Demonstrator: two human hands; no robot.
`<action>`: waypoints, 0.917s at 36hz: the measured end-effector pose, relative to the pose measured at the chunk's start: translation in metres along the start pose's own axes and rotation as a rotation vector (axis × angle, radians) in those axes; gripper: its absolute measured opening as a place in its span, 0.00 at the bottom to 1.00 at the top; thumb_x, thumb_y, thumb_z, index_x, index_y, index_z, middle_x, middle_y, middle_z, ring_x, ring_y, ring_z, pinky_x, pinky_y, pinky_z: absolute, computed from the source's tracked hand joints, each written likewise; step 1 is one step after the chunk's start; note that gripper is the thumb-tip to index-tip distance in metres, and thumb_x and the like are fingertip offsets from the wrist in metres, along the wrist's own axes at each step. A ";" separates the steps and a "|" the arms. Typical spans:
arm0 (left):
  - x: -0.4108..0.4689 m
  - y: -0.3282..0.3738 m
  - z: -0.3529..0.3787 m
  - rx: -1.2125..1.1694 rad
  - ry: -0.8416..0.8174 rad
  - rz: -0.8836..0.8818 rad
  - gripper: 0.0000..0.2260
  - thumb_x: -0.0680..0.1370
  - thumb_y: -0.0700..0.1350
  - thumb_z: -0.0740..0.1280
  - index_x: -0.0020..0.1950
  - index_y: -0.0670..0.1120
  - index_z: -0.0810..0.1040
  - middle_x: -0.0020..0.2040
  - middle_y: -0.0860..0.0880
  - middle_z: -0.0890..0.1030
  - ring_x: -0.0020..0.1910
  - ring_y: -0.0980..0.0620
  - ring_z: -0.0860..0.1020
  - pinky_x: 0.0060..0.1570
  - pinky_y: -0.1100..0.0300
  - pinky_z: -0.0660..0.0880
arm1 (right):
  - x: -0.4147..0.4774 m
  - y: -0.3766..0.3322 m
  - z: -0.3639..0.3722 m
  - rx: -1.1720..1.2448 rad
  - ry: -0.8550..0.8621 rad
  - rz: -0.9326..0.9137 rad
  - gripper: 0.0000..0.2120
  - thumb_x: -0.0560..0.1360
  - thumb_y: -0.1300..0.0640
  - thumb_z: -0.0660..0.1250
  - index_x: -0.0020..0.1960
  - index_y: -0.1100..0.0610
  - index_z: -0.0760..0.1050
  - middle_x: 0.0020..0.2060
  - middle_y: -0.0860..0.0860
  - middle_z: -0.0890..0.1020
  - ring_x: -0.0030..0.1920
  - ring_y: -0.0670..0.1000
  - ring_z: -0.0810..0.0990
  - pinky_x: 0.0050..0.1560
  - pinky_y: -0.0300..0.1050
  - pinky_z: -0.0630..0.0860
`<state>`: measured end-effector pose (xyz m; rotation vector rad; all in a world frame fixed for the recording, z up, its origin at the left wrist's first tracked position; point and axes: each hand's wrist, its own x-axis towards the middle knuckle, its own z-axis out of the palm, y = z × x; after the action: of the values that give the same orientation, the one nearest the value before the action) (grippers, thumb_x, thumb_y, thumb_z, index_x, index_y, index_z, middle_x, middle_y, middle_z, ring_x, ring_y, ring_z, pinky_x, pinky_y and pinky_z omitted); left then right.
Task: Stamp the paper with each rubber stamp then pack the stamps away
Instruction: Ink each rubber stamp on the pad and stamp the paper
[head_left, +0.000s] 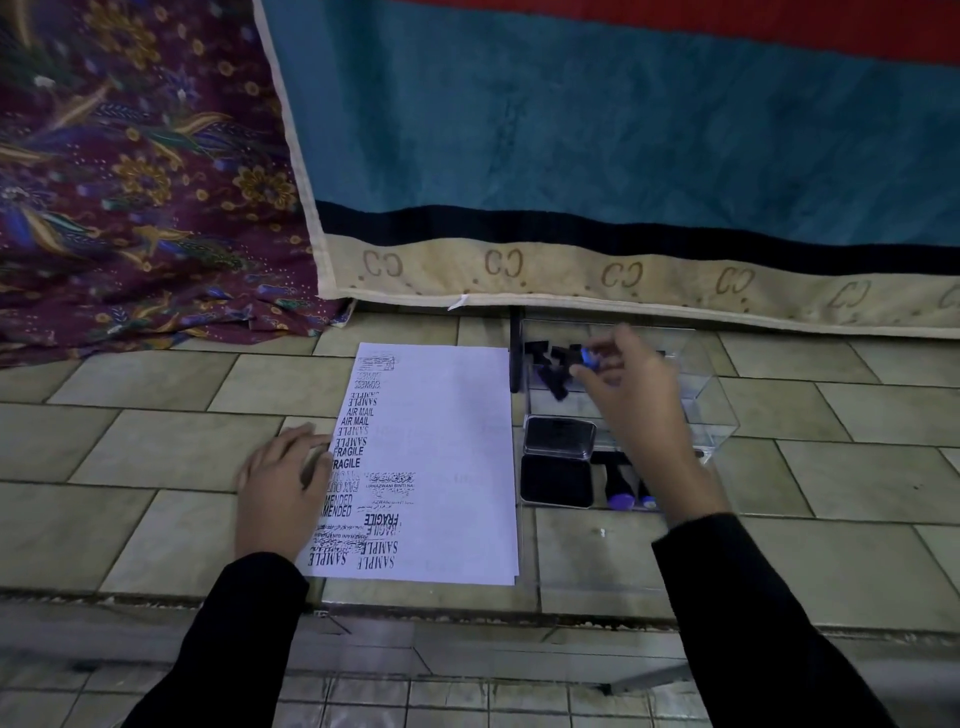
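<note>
Two stamps with purple ends (618, 486) lie just right of the paper's (447, 441) near half, beside the open ink pad (558, 480). A heap of black stamps (548, 371) sits in the clear box (711, 400) off the paper's far right corner. My right hand (634, 400) hangs over that box, thumb and fingertips pinching one more purple-ended stamp (587, 359). My left hand (283, 483) lies flat, fingers straight, on the paper's left edge and holds nothing. The paper's left column is crowded with prints (SAMPLE, AIR MAIL, FRAGILE, AMENDED), so I judge the work well along, though I cannot tell whether this stamp is going into the box or coming out of it. If it goes in, I would lower it almost onto the heap before loosening the pinch, rubber face away from my fingers, so it does not bounce off the thin wall. If it comes out, I would lift it straight over the rim, press it evenly on the ink pad, then aim for the bare right half of the paper, not over old prints. Either way the left hand's job is to pin the sheet so it cannot slide on the tiles (156, 457). Those loose stamps right of the paper need packing too.
</note>
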<state>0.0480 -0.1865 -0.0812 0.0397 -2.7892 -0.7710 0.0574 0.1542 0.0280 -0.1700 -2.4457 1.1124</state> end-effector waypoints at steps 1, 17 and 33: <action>0.000 0.000 0.000 0.001 -0.002 0.001 0.08 0.78 0.43 0.67 0.57 0.48 0.81 0.66 0.49 0.77 0.65 0.44 0.72 0.67 0.47 0.61 | -0.012 0.000 -0.002 -0.034 -0.022 -0.044 0.10 0.71 0.62 0.72 0.51 0.56 0.76 0.41 0.46 0.79 0.38 0.39 0.78 0.41 0.31 0.78; 0.000 -0.002 0.002 0.001 0.000 0.014 0.09 0.78 0.42 0.67 0.57 0.48 0.81 0.65 0.48 0.77 0.64 0.43 0.72 0.67 0.45 0.62 | -0.071 0.014 0.006 -0.120 -0.173 -0.164 0.10 0.71 0.66 0.72 0.51 0.59 0.78 0.47 0.50 0.79 0.42 0.45 0.79 0.46 0.28 0.74; 0.001 -0.001 0.002 -0.005 0.012 0.001 0.08 0.78 0.43 0.67 0.56 0.48 0.81 0.65 0.49 0.77 0.64 0.44 0.72 0.67 0.46 0.62 | -0.077 0.013 0.021 -0.156 -0.139 -0.142 0.07 0.72 0.65 0.71 0.49 0.59 0.78 0.45 0.50 0.81 0.40 0.48 0.81 0.43 0.44 0.80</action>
<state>0.0468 -0.1860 -0.0833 0.0419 -2.7760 -0.7755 0.1160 0.1263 -0.0207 0.0340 -2.6224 0.8999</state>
